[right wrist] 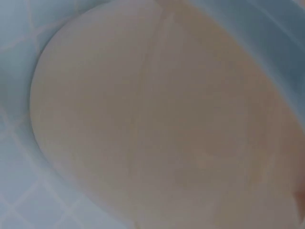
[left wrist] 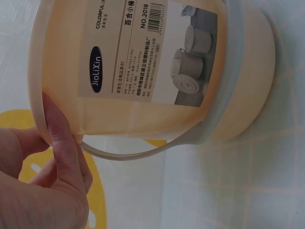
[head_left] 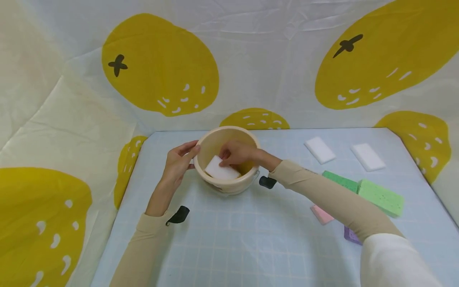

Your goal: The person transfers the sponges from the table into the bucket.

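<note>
The right hand (head_left: 238,153) is down inside the cream bucket (head_left: 238,186), fingers and thumb closed on a white sponge (head_left: 218,169) that lies low within the walls. The left hand (head_left: 179,161) grasps the rim on its own side, a finger flat against the outer wall in the left wrist view, below the printed label (left wrist: 152,52). The bucket stands upright on the surface (head_left: 233,247).

To do this well, the left grip should only steady the rim; a hard pull would probably tip so light-looking a bucket. Its handle (left wrist: 128,156) loops out close to those fingers, so they are best kept clear of it. The right hand does better with a light pinch near the sponge's edge, since soft foam likely folds if squeezed, and the wrist should stay high enough not to drag on the rim. What lies beneath the sponge I cannot tell, and the right wrist view shows mostly blurred bucket wall.

Two more white sponges (head_left: 320,150) lie well apart to the right, near a dark green sponge (head_left: 340,181) and a light green sponge (head_left: 381,197); the right sleeve (head_left: 322,189) passes over that area, so the forearm wants lifting clear of them.
</note>
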